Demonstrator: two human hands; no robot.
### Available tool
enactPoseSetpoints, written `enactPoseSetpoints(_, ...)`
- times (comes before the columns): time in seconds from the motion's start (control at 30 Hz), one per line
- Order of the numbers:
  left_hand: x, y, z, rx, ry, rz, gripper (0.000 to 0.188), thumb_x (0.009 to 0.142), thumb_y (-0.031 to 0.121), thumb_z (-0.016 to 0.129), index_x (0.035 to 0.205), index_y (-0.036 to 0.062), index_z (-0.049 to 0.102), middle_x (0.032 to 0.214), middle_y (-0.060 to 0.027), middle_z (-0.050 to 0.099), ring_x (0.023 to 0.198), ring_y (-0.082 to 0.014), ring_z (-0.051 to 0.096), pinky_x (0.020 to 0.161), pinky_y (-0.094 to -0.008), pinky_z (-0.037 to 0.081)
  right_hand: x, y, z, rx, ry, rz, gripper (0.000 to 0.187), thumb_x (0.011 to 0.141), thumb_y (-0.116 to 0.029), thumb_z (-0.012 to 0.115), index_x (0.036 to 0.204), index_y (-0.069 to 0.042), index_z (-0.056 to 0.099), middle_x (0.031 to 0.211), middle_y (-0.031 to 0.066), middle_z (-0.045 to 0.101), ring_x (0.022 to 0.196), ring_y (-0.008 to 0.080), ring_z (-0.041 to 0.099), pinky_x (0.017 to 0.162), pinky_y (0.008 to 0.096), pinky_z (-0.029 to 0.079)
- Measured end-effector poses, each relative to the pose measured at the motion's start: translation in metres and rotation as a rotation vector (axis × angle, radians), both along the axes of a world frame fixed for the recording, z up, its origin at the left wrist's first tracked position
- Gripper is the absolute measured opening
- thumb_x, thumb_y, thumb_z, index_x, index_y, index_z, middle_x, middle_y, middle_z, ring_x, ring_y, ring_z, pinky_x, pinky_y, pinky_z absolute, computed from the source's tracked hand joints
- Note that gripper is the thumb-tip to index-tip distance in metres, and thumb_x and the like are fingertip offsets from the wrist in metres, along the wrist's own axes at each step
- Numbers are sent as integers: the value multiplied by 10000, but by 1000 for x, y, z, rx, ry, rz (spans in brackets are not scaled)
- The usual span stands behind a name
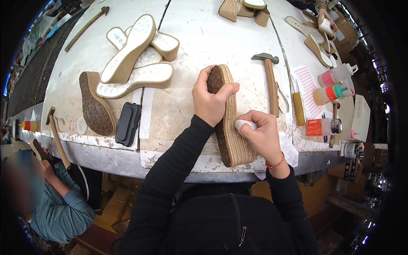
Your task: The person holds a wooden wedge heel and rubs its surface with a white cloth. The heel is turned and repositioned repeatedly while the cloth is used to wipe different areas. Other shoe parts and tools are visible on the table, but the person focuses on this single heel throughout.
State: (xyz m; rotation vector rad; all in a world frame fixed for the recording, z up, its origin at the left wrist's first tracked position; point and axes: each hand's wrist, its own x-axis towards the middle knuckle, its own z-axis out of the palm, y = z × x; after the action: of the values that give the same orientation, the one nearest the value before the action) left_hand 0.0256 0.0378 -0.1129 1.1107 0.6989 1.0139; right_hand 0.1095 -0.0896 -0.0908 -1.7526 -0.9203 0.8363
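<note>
A rope-covered wedge sole [239,140] with a dark brown tread stands on its edge above the near part of the table. Its toe end is gripped by my left hand [211,94], thumb on the rope side and fingers around the tread. Against the rope side wall, nearer the heel, my right hand [262,132] pinches a white cloth [246,125] that wraps over a fingertip. Left of my hands lies a pile of similar wedge soles [131,55], mostly white top up; one sole [97,104] shows its brown patterned tread.
A hammer [270,80] and a yellow-handled tool [298,108] lie to the right, near squeeze bottles [329,94] and a printed sheet [309,89]. A black case [128,124] rests at left. One co-worker sits lower left; another person's hand [329,19] holds a piece at far right.
</note>
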Motion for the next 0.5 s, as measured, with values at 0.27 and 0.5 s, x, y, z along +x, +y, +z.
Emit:
enactPoseSetpoints(0.27,0,1,-2,1,22,7,513,673,135,714,1093,-90,523,817,-99,641,726,-127,595,678,-256,489,3,0,6,-17,-55,71,89,763,-39,630,772,49,637,670,-10,586,613,21,479,533,193,394)
enactPoseSetpoints(0.5,0,3,-6,-3,34,-2,514,673,127,713,1096,-92,520,843,-102,635,749,-130,590,691,-257,486,4,2,1,14,-30,72,141,742,-75,631,770,63,646,652,52,629,606,51,523,545,220,434)
